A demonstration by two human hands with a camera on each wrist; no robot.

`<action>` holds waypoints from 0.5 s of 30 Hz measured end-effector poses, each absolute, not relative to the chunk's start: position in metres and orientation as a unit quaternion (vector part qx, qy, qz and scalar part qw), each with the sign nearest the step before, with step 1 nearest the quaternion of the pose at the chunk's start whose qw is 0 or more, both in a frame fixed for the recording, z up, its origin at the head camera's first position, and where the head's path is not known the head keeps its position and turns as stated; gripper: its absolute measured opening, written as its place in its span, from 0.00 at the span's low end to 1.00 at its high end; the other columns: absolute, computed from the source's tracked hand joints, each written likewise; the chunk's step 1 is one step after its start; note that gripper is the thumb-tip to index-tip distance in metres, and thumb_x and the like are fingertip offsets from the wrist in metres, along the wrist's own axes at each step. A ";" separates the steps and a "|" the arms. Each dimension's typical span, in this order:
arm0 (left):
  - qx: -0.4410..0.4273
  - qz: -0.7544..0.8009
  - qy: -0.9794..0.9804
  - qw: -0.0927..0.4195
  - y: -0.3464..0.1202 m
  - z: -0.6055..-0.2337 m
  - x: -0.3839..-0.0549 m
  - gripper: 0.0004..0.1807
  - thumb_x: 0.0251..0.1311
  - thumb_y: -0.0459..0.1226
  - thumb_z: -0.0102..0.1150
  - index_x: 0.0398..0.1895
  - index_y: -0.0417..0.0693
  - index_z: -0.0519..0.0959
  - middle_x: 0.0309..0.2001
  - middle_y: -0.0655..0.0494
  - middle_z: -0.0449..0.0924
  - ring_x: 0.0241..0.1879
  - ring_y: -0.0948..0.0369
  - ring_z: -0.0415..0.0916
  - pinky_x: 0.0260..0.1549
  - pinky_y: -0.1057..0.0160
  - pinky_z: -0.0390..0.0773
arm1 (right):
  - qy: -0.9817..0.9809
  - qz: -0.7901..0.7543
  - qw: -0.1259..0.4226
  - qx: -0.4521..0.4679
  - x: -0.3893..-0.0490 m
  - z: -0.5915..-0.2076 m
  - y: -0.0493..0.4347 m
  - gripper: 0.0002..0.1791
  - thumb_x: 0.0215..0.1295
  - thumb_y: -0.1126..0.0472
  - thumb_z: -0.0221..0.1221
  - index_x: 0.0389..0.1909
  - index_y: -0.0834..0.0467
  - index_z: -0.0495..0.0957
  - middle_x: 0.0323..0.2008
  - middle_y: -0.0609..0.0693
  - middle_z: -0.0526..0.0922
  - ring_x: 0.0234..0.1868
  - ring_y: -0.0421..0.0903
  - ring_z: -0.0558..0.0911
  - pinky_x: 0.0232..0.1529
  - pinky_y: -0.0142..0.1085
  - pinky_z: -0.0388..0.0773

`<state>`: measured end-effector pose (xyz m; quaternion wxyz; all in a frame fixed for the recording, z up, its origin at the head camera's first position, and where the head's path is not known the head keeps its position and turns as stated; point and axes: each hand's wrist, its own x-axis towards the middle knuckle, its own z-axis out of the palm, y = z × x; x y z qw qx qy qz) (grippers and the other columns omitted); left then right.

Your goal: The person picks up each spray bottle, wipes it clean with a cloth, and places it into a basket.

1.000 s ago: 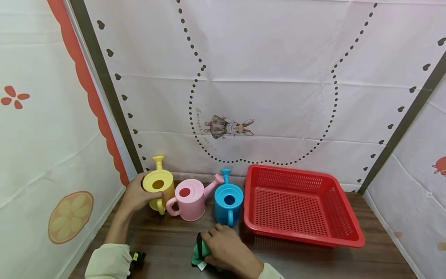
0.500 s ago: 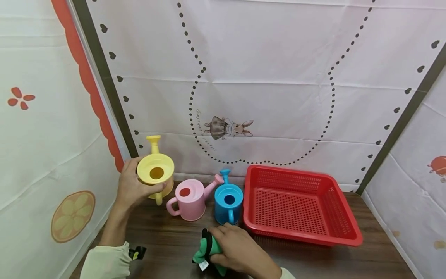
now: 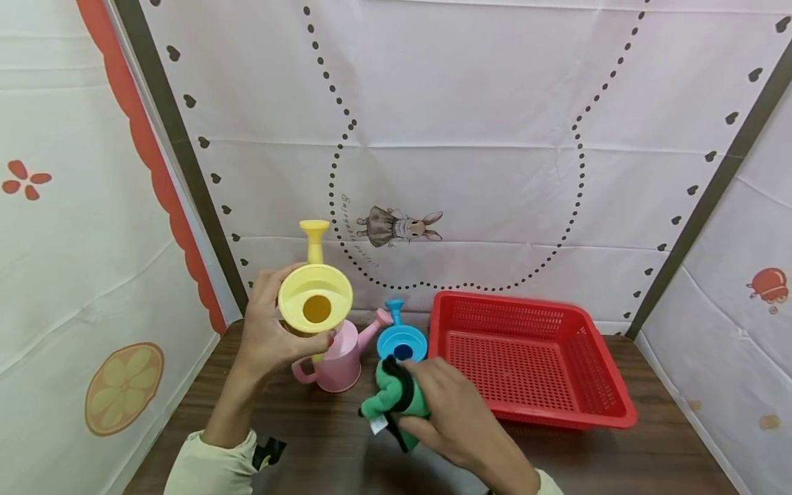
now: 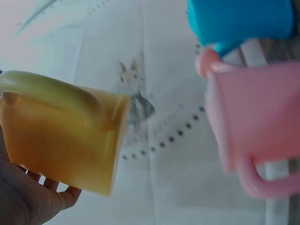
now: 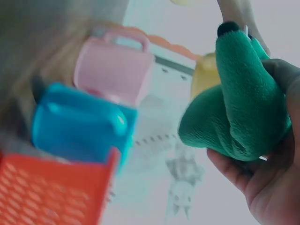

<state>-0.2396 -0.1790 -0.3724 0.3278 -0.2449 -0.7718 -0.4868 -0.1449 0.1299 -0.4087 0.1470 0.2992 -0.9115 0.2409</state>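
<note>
In the head view my left hand [image 3: 266, 337] grips the yellow watering can [image 3: 337, 295] around its body, spout toward the back wall. The can is held up above the table and overlaps part of the pink watering can [image 3: 340, 368]. Its handle and side show in the left wrist view. My right hand [image 3: 458, 412] holds a green plush toy [image 3: 386, 395] with black strips and a white tag, in front of the blue watering can [image 3: 402, 333]. Seen from the right wrist, fingers and thumb wrap the toy's [image 5: 243, 93] body. The blue can's lower part is hidden by toy and hand.
A red plastic basket [image 3: 526, 300] with a perforated floor and walls stands right of the blue can. Behind everything hangs a white printed cloth [image 3: 470, 192], and more cloth rises on both sides. The tabletop [image 3: 322, 450] is dark wood.
My left hand has raised the yellow watering can and carried it right, over toward the pink one. My right hand has lifted the plush toy from the table, moving it up and right.
</note>
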 end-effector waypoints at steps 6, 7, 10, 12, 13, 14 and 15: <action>-0.246 -0.478 -0.795 0.282 -0.145 -0.365 -0.225 0.61 0.25 0.35 0.92 0.76 0.48 0.80 0.55 0.47 0.75 0.54 0.60 0.70 0.54 0.58 0.75 | -0.866 0.277 0.316 0.272 -0.152 -0.388 0.150 0.40 0.62 0.61 0.80 0.73 0.61 0.75 0.60 0.55 0.87 0.56 0.47 0.86 0.59 0.50 0.92; -0.250 -0.477 -0.797 0.273 -0.139 -0.365 -0.224 0.61 0.25 0.35 0.93 0.76 0.49 0.80 0.55 0.48 0.75 0.54 0.60 0.71 0.53 0.58 0.77 | -0.862 0.285 0.330 0.260 -0.154 -0.385 0.153 0.40 0.62 0.63 0.80 0.73 0.62 0.75 0.59 0.56 0.87 0.57 0.49 0.86 0.59 0.51 0.92; -0.270 -0.479 -0.795 0.257 -0.120 -0.369 -0.225 0.60 0.26 0.37 0.93 0.76 0.49 0.80 0.56 0.48 0.76 0.54 0.58 0.73 0.52 0.57 0.81 | -0.855 0.298 0.359 0.226 -0.161 -0.376 0.161 0.41 0.61 0.68 0.81 0.73 0.64 0.73 0.59 0.61 0.85 0.57 0.54 0.86 0.56 0.55 0.93; -0.280 -0.483 -0.790 0.252 -0.108 -0.373 -0.228 0.59 0.27 0.39 0.93 0.75 0.48 0.80 0.57 0.47 0.77 0.54 0.57 0.75 0.50 0.56 0.82 | -0.849 0.305 0.373 0.215 -0.166 -0.372 0.165 0.41 0.60 0.69 0.81 0.73 0.65 0.73 0.60 0.63 0.84 0.58 0.56 0.86 0.56 0.56 0.93; -0.285 -0.485 -0.788 0.250 -0.102 -0.375 -0.229 0.58 0.27 0.40 0.92 0.74 0.48 0.80 0.57 0.47 0.77 0.54 0.57 0.75 0.49 0.56 0.83 | -0.846 0.306 0.381 0.212 -0.168 -0.370 0.167 0.41 0.60 0.69 0.81 0.73 0.66 0.73 0.60 0.63 0.84 0.58 0.57 0.86 0.56 0.56 0.93; -0.290 -0.487 -0.786 0.248 -0.096 -0.377 -0.230 0.57 0.28 0.40 0.92 0.74 0.48 0.80 0.56 0.47 0.77 0.53 0.57 0.76 0.48 0.56 0.83 | -0.843 0.307 0.388 0.211 -0.170 -0.369 0.168 0.41 0.60 0.69 0.81 0.73 0.66 0.73 0.59 0.64 0.84 0.58 0.57 0.86 0.55 0.56 0.93; -0.293 -0.487 -0.785 0.246 -0.091 -0.379 -0.231 0.56 0.29 0.41 0.92 0.74 0.48 0.81 0.56 0.48 0.77 0.53 0.57 0.76 0.48 0.57 0.83 | -0.840 0.307 0.395 0.211 -0.172 -0.367 0.169 0.41 0.61 0.69 0.81 0.73 0.66 0.73 0.60 0.64 0.84 0.58 0.57 0.86 0.55 0.57 0.93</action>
